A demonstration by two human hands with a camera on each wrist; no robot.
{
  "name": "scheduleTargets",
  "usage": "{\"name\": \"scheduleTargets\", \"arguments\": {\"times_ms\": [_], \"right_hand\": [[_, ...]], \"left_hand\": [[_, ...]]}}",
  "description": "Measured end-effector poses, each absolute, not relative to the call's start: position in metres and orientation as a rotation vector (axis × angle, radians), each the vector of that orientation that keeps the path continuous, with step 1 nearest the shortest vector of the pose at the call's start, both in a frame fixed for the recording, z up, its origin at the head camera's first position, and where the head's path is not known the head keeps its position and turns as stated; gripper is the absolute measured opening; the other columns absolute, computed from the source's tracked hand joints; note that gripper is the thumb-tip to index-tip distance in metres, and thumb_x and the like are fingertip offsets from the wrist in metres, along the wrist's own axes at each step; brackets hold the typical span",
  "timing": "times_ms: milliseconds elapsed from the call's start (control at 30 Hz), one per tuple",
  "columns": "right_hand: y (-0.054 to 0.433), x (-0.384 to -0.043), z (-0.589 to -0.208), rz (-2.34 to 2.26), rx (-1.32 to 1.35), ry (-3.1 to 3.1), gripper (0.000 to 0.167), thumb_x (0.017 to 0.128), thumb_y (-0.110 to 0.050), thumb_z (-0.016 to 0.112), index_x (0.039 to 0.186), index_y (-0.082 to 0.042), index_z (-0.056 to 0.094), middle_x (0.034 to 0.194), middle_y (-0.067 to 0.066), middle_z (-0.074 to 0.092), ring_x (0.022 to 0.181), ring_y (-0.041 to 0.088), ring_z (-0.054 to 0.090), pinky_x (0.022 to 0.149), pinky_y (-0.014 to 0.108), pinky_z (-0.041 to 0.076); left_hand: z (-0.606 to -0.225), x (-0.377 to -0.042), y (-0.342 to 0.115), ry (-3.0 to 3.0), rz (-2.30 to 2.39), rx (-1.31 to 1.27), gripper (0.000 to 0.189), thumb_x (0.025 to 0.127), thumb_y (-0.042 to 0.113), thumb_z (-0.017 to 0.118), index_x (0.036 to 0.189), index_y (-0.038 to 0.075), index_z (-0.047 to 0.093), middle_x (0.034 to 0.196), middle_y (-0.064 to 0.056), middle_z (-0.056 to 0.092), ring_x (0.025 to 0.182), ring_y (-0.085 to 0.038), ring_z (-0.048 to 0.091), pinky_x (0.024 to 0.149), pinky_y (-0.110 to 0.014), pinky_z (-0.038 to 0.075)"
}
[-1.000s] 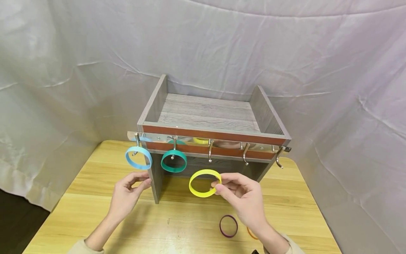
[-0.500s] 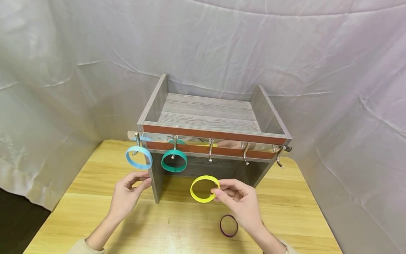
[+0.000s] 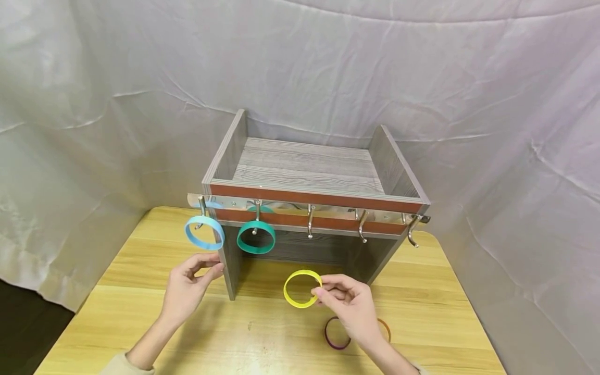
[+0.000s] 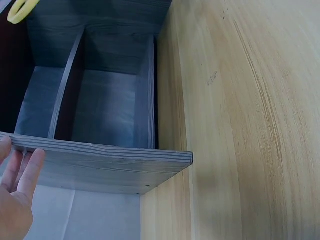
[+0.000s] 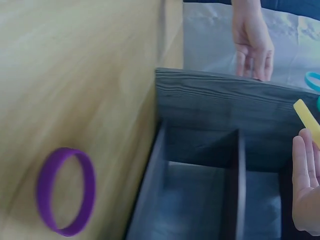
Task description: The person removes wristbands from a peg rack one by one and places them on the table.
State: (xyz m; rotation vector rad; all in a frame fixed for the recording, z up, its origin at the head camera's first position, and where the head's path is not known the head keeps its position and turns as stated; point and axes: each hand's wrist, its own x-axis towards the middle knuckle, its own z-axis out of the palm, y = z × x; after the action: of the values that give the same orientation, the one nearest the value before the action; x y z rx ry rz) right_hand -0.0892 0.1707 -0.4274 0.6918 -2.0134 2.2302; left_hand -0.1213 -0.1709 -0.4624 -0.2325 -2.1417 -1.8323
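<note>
My right hand (image 3: 349, 307) pinches a yellow wristband (image 3: 300, 305) between thumb and fingers, below and in front of the middle hook (image 3: 310, 224). In the right wrist view, only part of this yellow band (image 5: 306, 116) shows, at the edge. My left hand (image 3: 187, 286) rests its fingertips on the left side panel (image 3: 228, 271) of a grey wooden shelf (image 3: 309, 161); the left wrist view has the fingers (image 4: 31, 172) against its outer face. From the two leftmost hooks hang a light blue wristband (image 3: 206, 246) and a teal wristband (image 3: 255, 251).
A purple wristband (image 5: 46, 195) lies on the wooden table (image 3: 262, 338), near my right forearm. An orange wristband (image 3: 387, 328) is partly hidden behind that arm. Two bare hooks stick out at the shelf's right. Grey cloth (image 3: 300, 67) surrounds the back and sides.
My right hand has lowered the yellow wristband, away from the hook rail and down toward the table. More of the orange wristband shows now. The left hand stays in place.
</note>
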Motion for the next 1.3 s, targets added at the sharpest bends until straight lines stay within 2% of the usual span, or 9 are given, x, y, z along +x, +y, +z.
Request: {"name": "scheduleTargets", "arguments": {"times_ms": [233, 367, 467, 533, 733, 1033, 1300], "right_hand": [[0.175, -0.09, -0.444, 2.254, 0.615, -2.046, 0.023, 0.096, 0.01, 0.068, 0.112, -0.005, 0.074, 0.095, -0.007, 0.08, 0.08, 0.007, 0.078, 0.073, 0.023, 0.07], [0.178, -0.09, -0.451, 2.264, 0.551, -2.092, 0.017, 0.096, 0.008, 0.068, 0.112, 0.009, 0.07, 0.095, -0.005, 0.081, 0.08, 0.008, 0.078, 0.073, 0.025, 0.07], [0.179, -0.089, -0.456, 2.269, 0.495, -2.15, 0.024, 0.097, 0.007, 0.068, 0.115, 0.022, 0.062, 0.095, -0.005, 0.08, 0.08, 0.008, 0.078, 0.073, 0.028, 0.071], [0.18, -0.088, -0.458, 2.27, 0.449, -2.19, 0.029, 0.098, 0.005, 0.068, 0.116, 0.025, 0.059, 0.094, -0.005, 0.08, 0.08, 0.008, 0.078, 0.074, 0.031, 0.071], [0.181, -0.087, -0.468, 2.273, 0.35, -2.247, 0.033, 0.097, 0.003, 0.069, 0.118, 0.026, 0.058, 0.093, -0.008, 0.079, 0.079, 0.007, 0.077, 0.075, 0.03, 0.071], [0.184, -0.084, -0.485, 2.322, 0.314, -2.293, 0.036, 0.097, 0.0, 0.071, 0.119, 0.026, 0.057, 0.093, -0.007, 0.079, 0.079, 0.005, 0.077, 0.074, 0.026, 0.07], [0.186, -0.078, -0.501, 2.387, 0.341, -2.298, 0.042, 0.098, 0.0, 0.069, 0.121, 0.031, 0.052, 0.093, -0.011, 0.078, 0.078, 0.003, 0.076, 0.073, 0.022, 0.069]], "left_hand": [[-0.462, -0.121, -0.172, -2.144, -1.824, -0.232, 0.015, 0.097, -0.007, 0.07, 0.111, -0.01, 0.071, 0.104, 0.022, 0.073, 0.093, 0.003, 0.074, 0.078, -0.023, 0.069], [-0.462, -0.121, -0.171, -2.133, -1.83, -0.247, 0.015, 0.096, -0.008, 0.07, 0.11, -0.011, 0.071, 0.104, 0.021, 0.074, 0.093, 0.003, 0.074, 0.078, -0.024, 0.069], [-0.462, -0.121, -0.171, -2.129, -1.829, -0.249, 0.015, 0.095, -0.009, 0.07, 0.11, -0.011, 0.071, 0.103, 0.021, 0.074, 0.093, 0.003, 0.074, 0.078, -0.024, 0.069], [-0.462, -0.121, -0.171, -2.131, -1.826, -0.247, 0.015, 0.096, -0.008, 0.071, 0.11, -0.01, 0.071, 0.103, 0.021, 0.074, 0.093, 0.003, 0.074, 0.079, -0.023, 0.069], [-0.462, -0.121, -0.171, -2.14, -1.819, -0.242, 0.014, 0.096, -0.007, 0.071, 0.11, -0.009, 0.072, 0.102, 0.021, 0.074, 0.093, 0.003, 0.074, 0.079, -0.023, 0.069], [-0.462, -0.121, -0.171, -2.143, -1.819, -0.249, 0.015, 0.096, -0.006, 0.071, 0.11, -0.009, 0.072, 0.102, 0.021, 0.074, 0.092, 0.002, 0.075, 0.078, -0.022, 0.069], [-0.464, -0.122, -0.172, -2.147, -1.812, -0.253, 0.015, 0.096, -0.006, 0.071, 0.111, -0.008, 0.072, 0.102, 0.022, 0.074, 0.093, 0.003, 0.074, 0.079, -0.022, 0.069]]}}
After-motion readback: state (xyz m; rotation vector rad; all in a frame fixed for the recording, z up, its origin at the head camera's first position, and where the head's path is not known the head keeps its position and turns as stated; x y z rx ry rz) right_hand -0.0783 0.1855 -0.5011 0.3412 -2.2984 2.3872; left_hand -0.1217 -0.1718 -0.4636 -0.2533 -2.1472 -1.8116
